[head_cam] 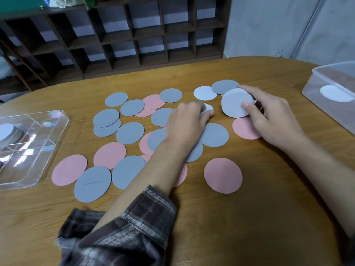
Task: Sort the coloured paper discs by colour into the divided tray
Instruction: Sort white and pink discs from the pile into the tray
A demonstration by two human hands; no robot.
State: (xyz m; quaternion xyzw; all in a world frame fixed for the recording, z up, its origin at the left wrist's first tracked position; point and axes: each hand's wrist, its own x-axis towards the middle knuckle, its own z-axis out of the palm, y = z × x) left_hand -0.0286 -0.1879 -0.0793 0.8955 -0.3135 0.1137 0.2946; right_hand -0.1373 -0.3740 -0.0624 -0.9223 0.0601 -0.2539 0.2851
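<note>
While the right hand (269, 116) pinches a white disc (235, 101) tilted up off the wooden table (269, 198), the left hand (186, 120) curls its fingers onto a second white disc (208, 108) just beside it. The divided tray (64, 121) lies well apart to the left, beyond the scattered grey discs (129, 133) and pink discs (222, 175), with a white stack (5, 131) in its far-left compartment. The left hand is nearer, so the carry likely runs leftward across the spread.

Divided tray (55, 135) off left edge, plastic box (317, 85) off right.
</note>
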